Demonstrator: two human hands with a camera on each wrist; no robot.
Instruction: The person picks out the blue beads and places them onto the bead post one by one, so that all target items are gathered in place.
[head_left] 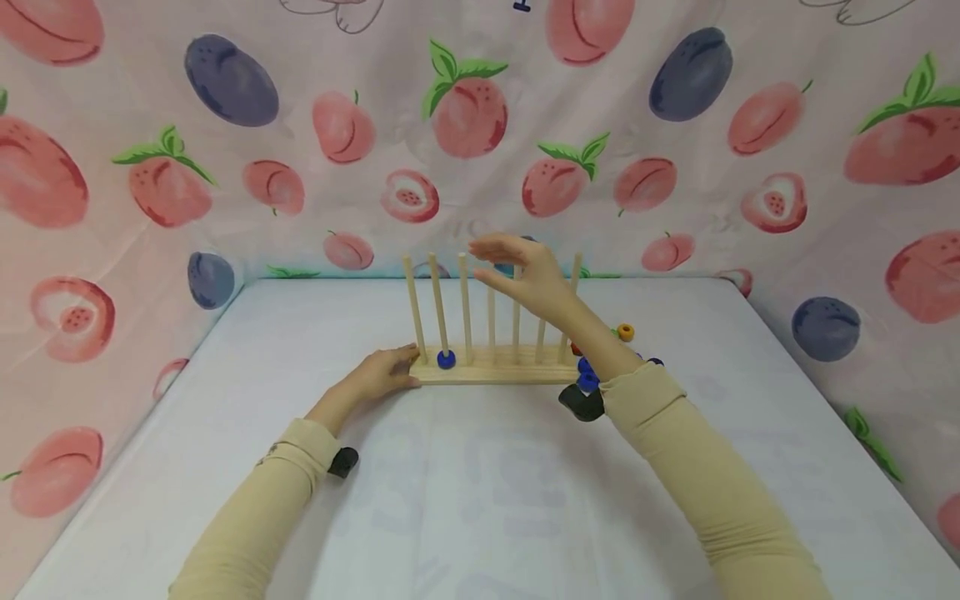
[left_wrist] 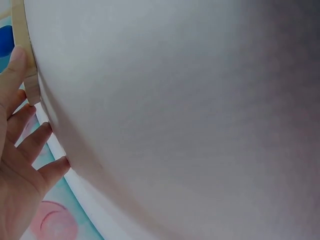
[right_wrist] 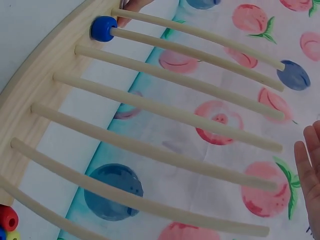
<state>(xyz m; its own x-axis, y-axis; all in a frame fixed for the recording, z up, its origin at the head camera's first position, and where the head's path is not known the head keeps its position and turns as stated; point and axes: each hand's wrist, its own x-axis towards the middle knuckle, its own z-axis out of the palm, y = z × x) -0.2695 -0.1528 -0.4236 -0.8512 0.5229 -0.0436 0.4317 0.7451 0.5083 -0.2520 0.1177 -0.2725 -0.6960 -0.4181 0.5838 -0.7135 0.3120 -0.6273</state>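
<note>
A pale wooden peg stand [head_left: 498, 375] with several upright rods stands on the white table. One blue bead [head_left: 446, 360] sits low on the second rod from the left, down at the base. My left hand [head_left: 382, 372] grips the left end of that base; in the left wrist view its thumb [left_wrist: 17, 57] lies against the wood and the other fingers spread past the end. Above the stand, my right hand [head_left: 536, 279] is raised near the rod tops, fingers extended and thumb apart, holding nothing. The right wrist view shows its fingertips [right_wrist: 300, 150] beyond the rod ends.
Loose beads lie by the stand's right end, among them an orange bead [head_left: 626, 332], a blue bead [head_left: 588, 382] and a red bead [right_wrist: 8, 218]; the right forearm partly covers them. A fruit-patterned cloth [head_left: 465, 183] hangs behind the table [head_left: 465, 483] and along its sides.
</note>
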